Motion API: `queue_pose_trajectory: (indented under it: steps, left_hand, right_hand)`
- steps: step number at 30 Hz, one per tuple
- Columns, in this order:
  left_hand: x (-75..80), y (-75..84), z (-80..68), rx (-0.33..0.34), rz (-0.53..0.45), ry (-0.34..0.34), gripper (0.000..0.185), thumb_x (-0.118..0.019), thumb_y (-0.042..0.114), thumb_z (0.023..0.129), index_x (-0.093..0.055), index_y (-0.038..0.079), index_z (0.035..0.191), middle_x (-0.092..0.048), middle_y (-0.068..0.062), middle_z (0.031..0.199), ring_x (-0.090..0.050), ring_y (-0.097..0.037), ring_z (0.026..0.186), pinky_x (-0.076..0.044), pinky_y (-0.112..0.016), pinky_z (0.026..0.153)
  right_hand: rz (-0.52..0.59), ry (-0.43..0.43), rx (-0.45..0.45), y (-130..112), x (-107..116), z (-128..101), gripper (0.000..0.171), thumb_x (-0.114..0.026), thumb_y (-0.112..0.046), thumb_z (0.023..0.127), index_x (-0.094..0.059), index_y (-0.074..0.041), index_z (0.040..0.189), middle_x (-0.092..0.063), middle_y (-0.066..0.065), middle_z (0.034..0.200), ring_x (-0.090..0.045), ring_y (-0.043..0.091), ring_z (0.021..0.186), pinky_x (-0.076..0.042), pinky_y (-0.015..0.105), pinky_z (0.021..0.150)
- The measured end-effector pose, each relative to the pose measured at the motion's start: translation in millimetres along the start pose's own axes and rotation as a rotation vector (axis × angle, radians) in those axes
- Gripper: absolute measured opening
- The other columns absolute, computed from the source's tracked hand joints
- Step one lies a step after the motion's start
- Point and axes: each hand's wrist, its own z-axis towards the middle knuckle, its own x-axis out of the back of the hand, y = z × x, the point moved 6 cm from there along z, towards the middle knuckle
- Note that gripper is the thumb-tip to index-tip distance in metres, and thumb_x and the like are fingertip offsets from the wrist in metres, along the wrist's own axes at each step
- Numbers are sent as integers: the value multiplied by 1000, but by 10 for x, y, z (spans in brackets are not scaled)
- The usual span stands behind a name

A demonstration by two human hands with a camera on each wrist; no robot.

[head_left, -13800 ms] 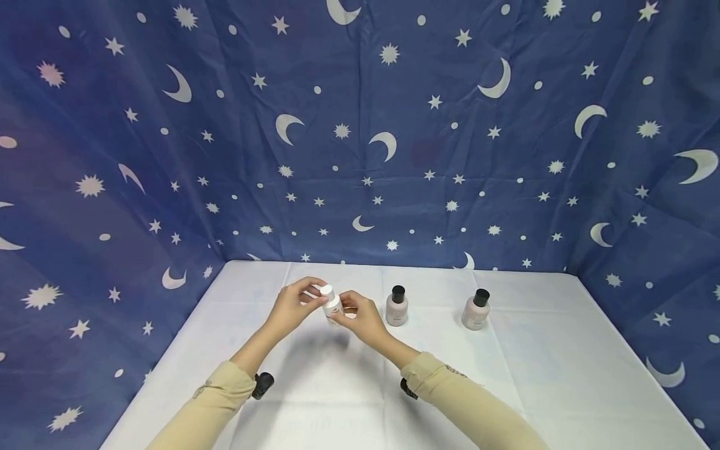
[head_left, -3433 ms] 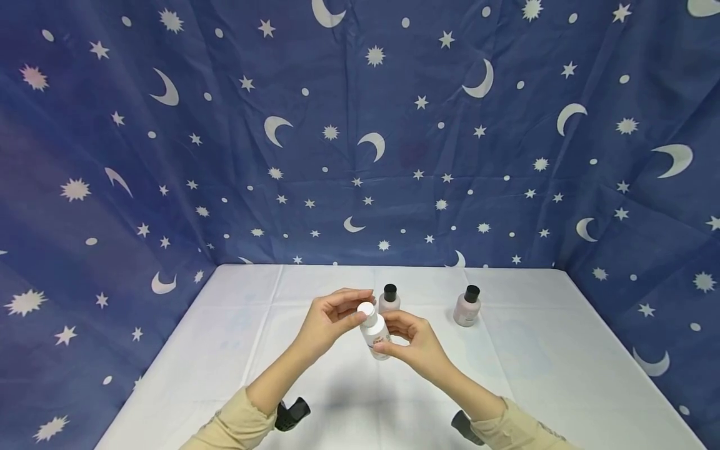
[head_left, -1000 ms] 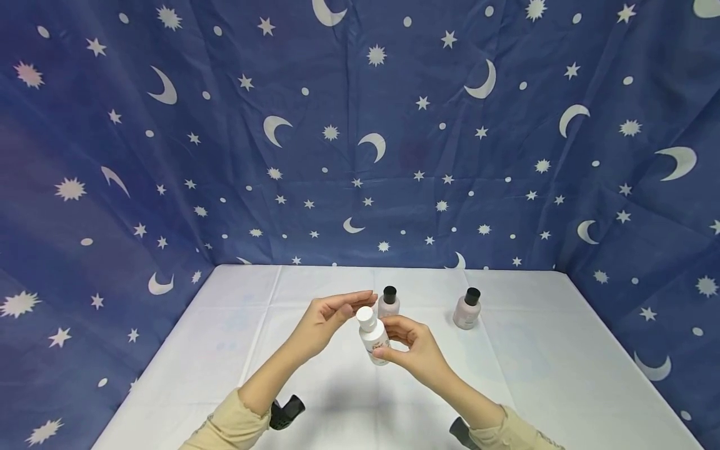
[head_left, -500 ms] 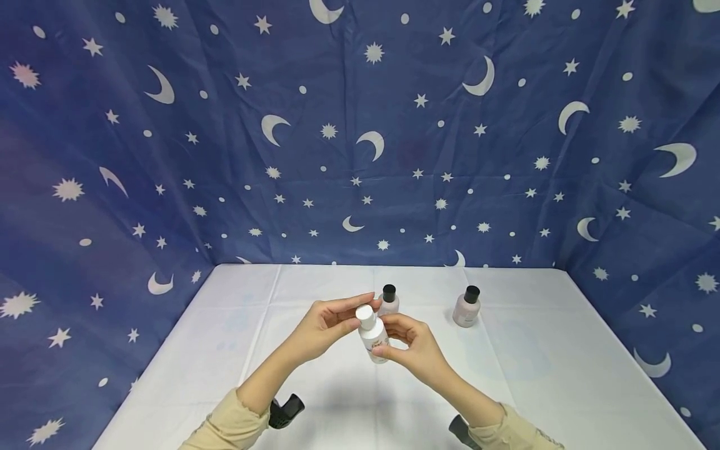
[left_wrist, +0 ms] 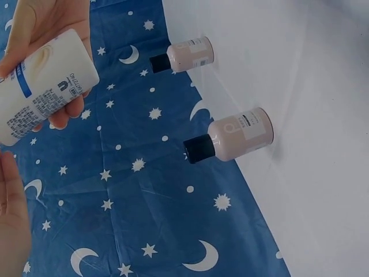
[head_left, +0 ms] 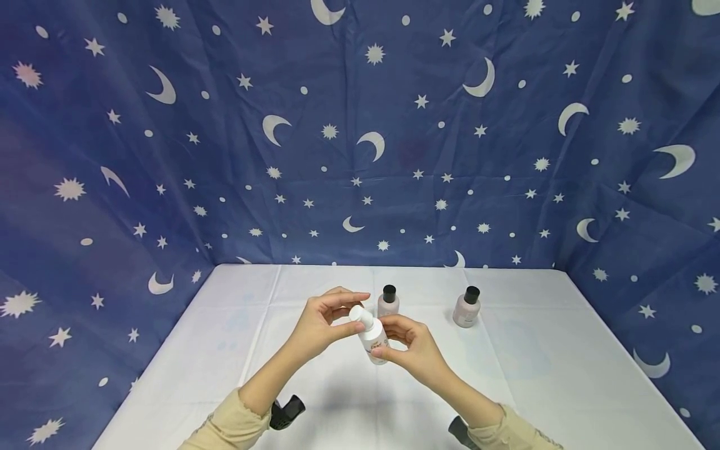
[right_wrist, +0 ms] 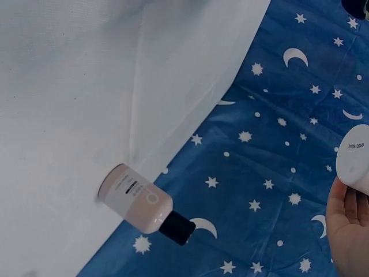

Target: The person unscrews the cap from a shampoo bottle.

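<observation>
In the head view my right hand [head_left: 413, 347] grips a white bottle [head_left: 374, 337] with a printed label by its body, above the table. My left hand [head_left: 320, 322] is at its white cap [head_left: 360, 316], thumb against the near side and fingers curled behind. The cap leans to the left. In the left wrist view the bottle [left_wrist: 49, 86] shows its printed back and base, with the right hand [left_wrist: 52, 23] around it; the cap is out of frame. Part of the left hand [left_wrist: 11, 213] shows below. The right wrist view shows the bottle's round base [right_wrist: 353, 156] above the right hand [right_wrist: 351, 236].
Two pinkish bottles with black caps stand on the white-covered table [head_left: 225, 350]: one [head_left: 388, 305] just behind the held bottle, another [head_left: 466, 311] farther right. A blue curtain [head_left: 315, 156] with moons and stars rises behind and at both sides.
From well back, the white bottle has moved right and nearer. A second ago the left fingers were straighter and the thumb off the cap; now they close around it, and it leans further left.
</observation>
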Motion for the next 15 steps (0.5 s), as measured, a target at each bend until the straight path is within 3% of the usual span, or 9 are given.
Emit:
queue_pose_trajectory:
  steps: [5, 15]
  left_hand:
    - [11, 8, 9, -2, 17, 21, 35, -75, 3, 77, -64, -13, 105, -61, -27, 101, -61, -1, 93, -54, -21, 86]
    - [42, 19, 17, -25, 85, 43, 30, -76, 0, 74, -67, -11, 100, -64, -26, 97, -61, -2, 89, -56, -22, 81]
  right_hand:
    - [-8, 1, 10, 7, 2, 12, 37, -74, -4, 78, -60, 8, 110, -67, 24, 103, -62, -3, 93, -53, 20, 88]
    - [-2, -2, 12, 9, 10, 11, 38, -74, -5, 78, -60, 7, 111, -68, 24, 103, -62, -3, 93, -53, 21, 87]
